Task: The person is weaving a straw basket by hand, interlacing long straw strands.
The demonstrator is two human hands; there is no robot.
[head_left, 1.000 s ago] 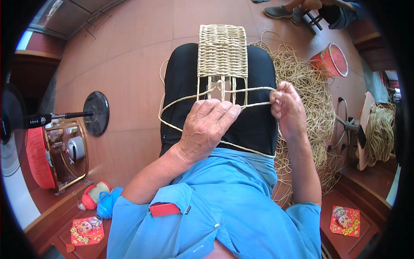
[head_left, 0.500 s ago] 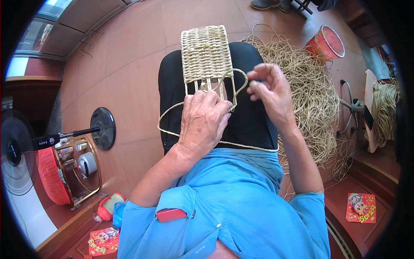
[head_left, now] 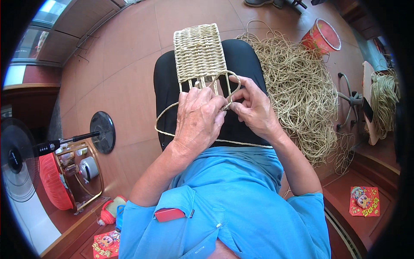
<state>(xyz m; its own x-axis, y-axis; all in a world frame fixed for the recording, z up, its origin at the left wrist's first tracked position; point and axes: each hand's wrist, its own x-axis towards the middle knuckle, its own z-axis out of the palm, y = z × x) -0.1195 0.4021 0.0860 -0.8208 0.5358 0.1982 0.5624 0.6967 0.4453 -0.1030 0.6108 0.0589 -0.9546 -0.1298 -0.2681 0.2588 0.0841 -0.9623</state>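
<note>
A woven straw panel (head_left: 198,52) lies on my lap over black trousers, its unwoven upright strands pointing toward me. My left hand (head_left: 197,118) rests palm down on the panel's near end and pins those strands. My right hand (head_left: 254,110) is beside it, touching it, and pinches a loose straw cord (head_left: 230,84) that loops up past the panel's right edge. The same cord (head_left: 160,123) trails in a wide loop around my left hand and across my lap.
A big heap of loose straw cord (head_left: 297,86) covers the tiled floor to my right, with a red bucket (head_left: 321,39) beyond it. A fan with a round black base (head_left: 103,131) and a red stool (head_left: 54,185) stand at my left.
My right hand has pulled in from the panel's right side to meet my left hand, shrinking the cord loop. The view has shifted so the panel sits higher and closer.
</note>
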